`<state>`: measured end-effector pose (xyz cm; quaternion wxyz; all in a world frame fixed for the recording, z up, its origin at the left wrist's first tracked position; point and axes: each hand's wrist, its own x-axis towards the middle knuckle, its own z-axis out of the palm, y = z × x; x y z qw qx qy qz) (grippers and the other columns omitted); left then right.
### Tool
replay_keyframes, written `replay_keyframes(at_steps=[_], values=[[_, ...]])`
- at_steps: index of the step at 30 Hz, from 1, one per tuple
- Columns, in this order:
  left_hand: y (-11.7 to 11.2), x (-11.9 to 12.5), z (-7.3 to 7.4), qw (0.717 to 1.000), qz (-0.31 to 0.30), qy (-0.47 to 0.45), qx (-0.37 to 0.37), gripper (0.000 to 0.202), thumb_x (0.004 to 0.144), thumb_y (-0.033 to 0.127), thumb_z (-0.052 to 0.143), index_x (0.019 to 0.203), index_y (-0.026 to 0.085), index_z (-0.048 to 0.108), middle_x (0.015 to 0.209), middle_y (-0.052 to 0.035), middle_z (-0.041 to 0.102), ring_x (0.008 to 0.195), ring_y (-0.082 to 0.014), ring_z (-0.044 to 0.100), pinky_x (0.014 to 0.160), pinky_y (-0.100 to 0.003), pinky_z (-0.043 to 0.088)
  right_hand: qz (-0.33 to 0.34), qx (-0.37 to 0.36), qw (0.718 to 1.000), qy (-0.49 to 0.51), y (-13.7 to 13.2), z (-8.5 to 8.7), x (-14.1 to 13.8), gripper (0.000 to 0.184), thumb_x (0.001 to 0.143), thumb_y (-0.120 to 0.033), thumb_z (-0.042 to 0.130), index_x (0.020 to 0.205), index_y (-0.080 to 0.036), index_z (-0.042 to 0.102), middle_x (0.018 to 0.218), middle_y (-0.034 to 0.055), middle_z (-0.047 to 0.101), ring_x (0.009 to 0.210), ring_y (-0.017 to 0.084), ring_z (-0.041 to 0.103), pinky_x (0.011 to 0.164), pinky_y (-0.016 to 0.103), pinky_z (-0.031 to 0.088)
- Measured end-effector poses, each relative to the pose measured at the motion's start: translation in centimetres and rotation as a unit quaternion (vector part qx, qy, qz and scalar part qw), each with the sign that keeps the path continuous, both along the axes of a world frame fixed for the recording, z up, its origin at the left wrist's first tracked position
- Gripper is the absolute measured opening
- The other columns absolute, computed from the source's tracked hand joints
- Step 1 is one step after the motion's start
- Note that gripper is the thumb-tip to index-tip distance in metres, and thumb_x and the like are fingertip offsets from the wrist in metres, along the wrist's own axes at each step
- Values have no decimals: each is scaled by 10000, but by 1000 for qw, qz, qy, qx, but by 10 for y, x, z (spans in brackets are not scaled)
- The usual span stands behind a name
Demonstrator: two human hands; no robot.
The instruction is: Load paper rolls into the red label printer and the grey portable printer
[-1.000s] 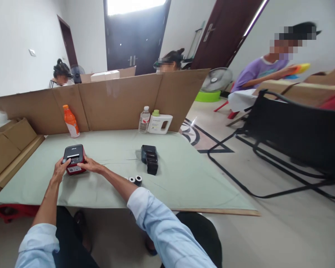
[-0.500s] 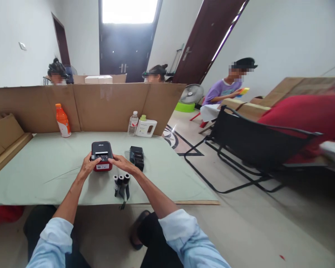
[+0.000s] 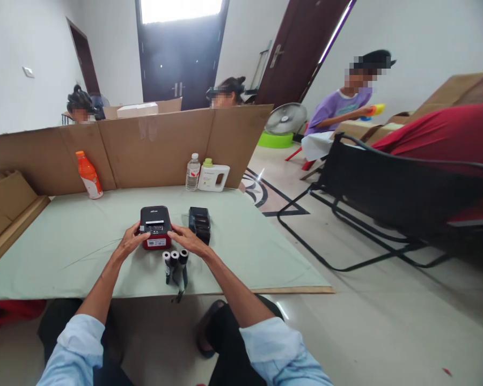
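Observation:
A small label printer [image 3: 155, 216], black on top and red below with a white sticker on its front, stands on the pale green tabletop. My left hand [image 3: 131, 241] grips its left side, thumb at the front edge. On the opposite side my right hand [image 3: 186, 239] holds it the same way. Just in front of the printer, several narrow rolls [image 3: 175, 262], white and black, stand close together with a loose dark strip hanging toward the table edge. A black device with compartments [image 3: 200, 224] lies right of the printer, near my right hand.
A cardboard screen [image 3: 161, 150] borders the table's far side. Before it stand an orange bottle [image 3: 89, 177], a clear bottle [image 3: 192, 174] and a white jug [image 3: 213, 177]. Cardboard boxes [image 3: 8, 198] sit at left. A black folding chair [image 3: 386, 193] and a seated person [image 3: 342, 107] are at right.
The printer has shifted slightly to the right, closer to the black device, with both my hands still on it. The camera view has turned a little. The rolls stay in place.

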<state>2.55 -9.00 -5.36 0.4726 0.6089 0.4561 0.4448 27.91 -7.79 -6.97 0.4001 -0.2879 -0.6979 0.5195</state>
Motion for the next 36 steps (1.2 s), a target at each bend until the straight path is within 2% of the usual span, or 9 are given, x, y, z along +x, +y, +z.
replay_keyframes(at_steps=[5, 10, 12, 15, 22, 28, 32, 36], values=[[1, -8, -9, 996, 6, 55, 68, 759, 737, 414, 817, 1418, 144, 619, 1424, -151, 660, 1267, -325, 655, 1106, -472, 517, -19, -1, 1000, 4, 1, -9, 1, 585, 916, -541, 630, 1379, -183, 667, 1352, 95, 714, 1239, 319, 672, 1092, 500, 524], [-7, -19, -12, 974, 49, 171, 138, 640, 779, 356, 790, 1387, 213, 649, 1403, -145, 670, 1079, -280, 737, 797, -372, 640, -42, 0, 999, -4, 2, -15, -1, 652, 893, -480, 673, 1457, -163, 597, 1369, 122, 700, 1203, 310, 687, 1065, 499, 536], [-9, -22, -12, 957, 57, 225, 173, 512, 811, 363, 774, 1299, 223, 713, 1366, -143, 693, 1059, -279, 740, 757, -366, 643, -51, 7, 999, -3, 2, -15, -2, 657, 872, -461, 695, 1455, -174, 599, 1346, 111, 713, 1196, 305, 686, 1065, 498, 534], [-10, -23, -12, 936, 67, 274, 212, 404, 845, 383, 757, 1219, 232, 761, 1340, -146, 710, 1099, -292, 730, 770, -382, 654, -65, 14, 998, 2, 3, -15, -4, 643, 846, -435, 716, 1433, -192, 623, 1341, 91, 719, 1200, 299, 680, 1086, 490, 519], [-5, -22, -16, 922, 74, 291, 246, 368, 871, 366, 724, 1199, 203, 755, 1298, -144, 724, 1141, -288, 716, 779, -377, 665, -72, 5, 997, 13, 3, -19, -6, 654, 829, -417, 716, 1439, -198, 622, 1371, 96, 695, 1229, 296, 654, 1028, 442, 565], [-2, -22, -16, 912, 78, 305, 264, 351, 876, 346, 728, 1197, 205, 730, 1254, -120, 742, 984, -244, 749, 720, -356, 663, -60, 11, 998, 25, 9, -27, -6, 668, 839, -401, 722, 1466, -205, 601, 1386, 99, 681, 1250, 316, 638, 1041, 474, 553], [0, -22, -14, 911, 78, 304, 267, 305, 842, 304, 760, 1127, 196, 745, 1276, -134, 710, 1043, -257, 729, 710, -337, 658, -61, 20, 997, 31, 12, -32, -7, 660, 849, -407, 724, 1469, -216, 601, 1408, 94, 667, 1261, 318, 629, 1046, 476, 547], [3, -22, -12, 917, 69, 296, 258, 289, 815, 268, 773, 1093, 193, 744, 1257, -131, 676, 1022, -244, 709, 695, -325, 647, -65, 29, 997, 16, 13, -33, -7, 655, 856, -412, 721, 1472, -228, 596, 1396, 89, 673, 1256, 309, 628, 1039, 464, 550]])
